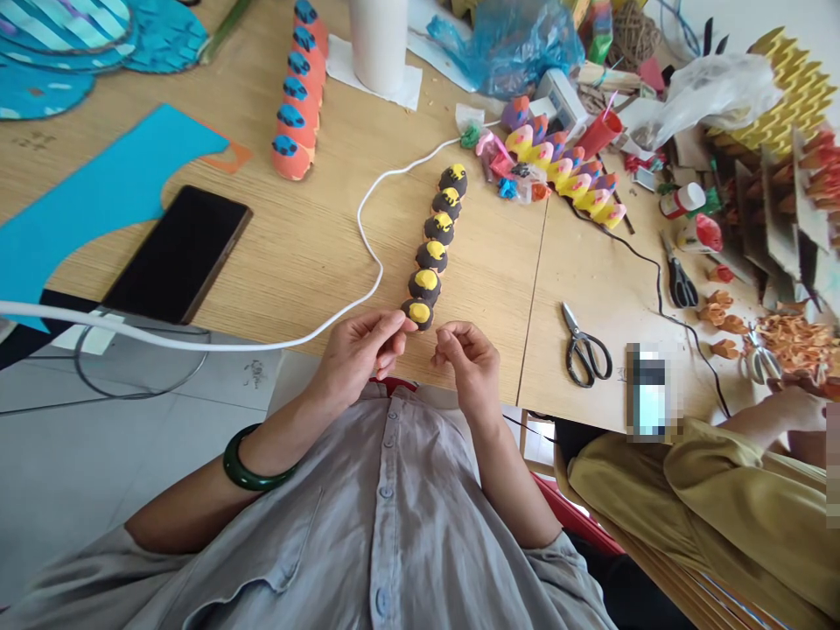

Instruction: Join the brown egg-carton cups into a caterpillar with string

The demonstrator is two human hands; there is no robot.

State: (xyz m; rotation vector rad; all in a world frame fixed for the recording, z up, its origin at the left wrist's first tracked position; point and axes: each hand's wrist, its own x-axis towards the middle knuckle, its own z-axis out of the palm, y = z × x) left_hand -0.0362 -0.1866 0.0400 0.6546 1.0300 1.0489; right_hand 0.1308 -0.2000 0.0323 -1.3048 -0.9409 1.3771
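Observation:
A row of black cups with yellow tops runs away from me on the wooden table. My left hand is at its near end, thumb and fingers pressed together beside the last cup; anything between them is too small to make out. Just right of that end, my right hand has its thumb and forefinger closed in a pinch, and I cannot make out what it holds. Thin black marks show on the yellow tops of the farther cups.
A white cable crosses left of the row, near a dark phone. Orange cups with blue spots stand farther back. Black-handled scissors lie to the right. A person's hands work at the far right.

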